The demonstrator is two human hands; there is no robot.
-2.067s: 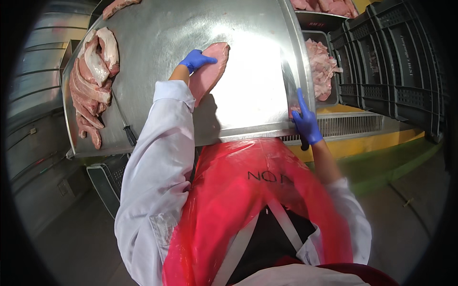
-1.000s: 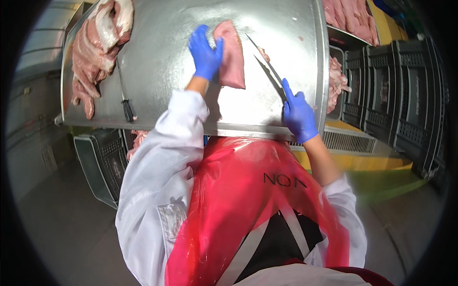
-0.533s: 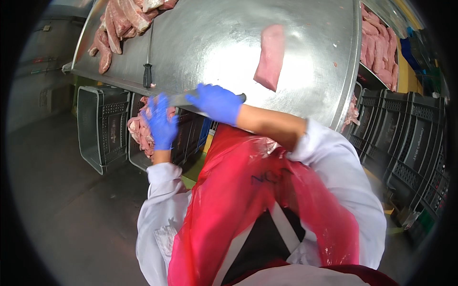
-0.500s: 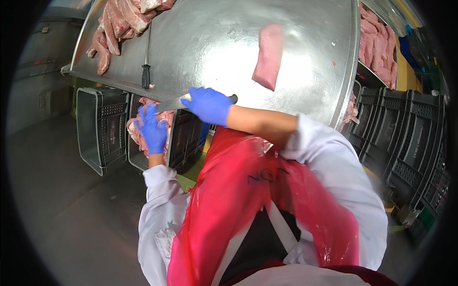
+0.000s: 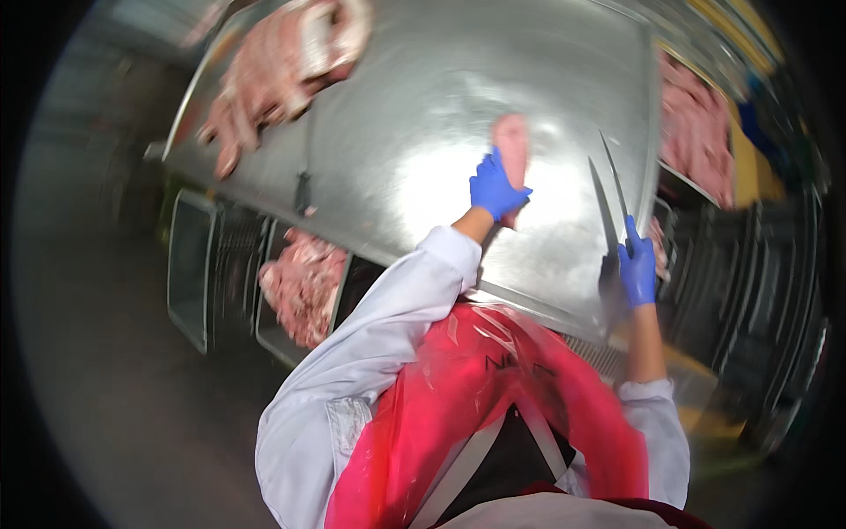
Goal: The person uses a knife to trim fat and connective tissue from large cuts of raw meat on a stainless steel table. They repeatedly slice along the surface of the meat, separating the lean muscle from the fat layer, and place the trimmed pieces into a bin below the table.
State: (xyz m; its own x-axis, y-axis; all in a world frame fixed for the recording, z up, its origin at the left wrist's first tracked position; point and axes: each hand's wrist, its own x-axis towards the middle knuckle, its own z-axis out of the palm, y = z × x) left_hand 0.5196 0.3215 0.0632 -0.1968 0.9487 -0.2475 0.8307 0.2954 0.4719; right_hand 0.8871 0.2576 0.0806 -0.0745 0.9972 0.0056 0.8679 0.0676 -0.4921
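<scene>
My left hand (image 5: 500, 189), in a blue glove, grips the middle and near end of a pink slab of meat (image 5: 512, 132) on the steel worktable (image 5: 414, 106). To its right, near the table's right edge, my right hand (image 5: 636, 269), also gloved, holds a knife (image 5: 616, 182) with the long blade pointing away from me, its dark shadow beside it. A heap of raw meat strips (image 5: 273, 75) lies on the table's left part. Near that heap is a thin metal rod with a black handle (image 5: 304, 189). The picture is blurred toward the edges.
Below the table's left edge stand a grey crate of pink trimmings (image 5: 300, 286) and another grey crate (image 5: 189, 269). A tray of meat pieces (image 5: 694, 128) is at upper right. More trimmings (image 5: 660, 247) show behind my right hand, beside stacked dark crates (image 5: 758, 300).
My left hand has left the crate of trimmings and now grips the slab. My right hand has swung right with the knife, away from the left crate. The view has shifted.
</scene>
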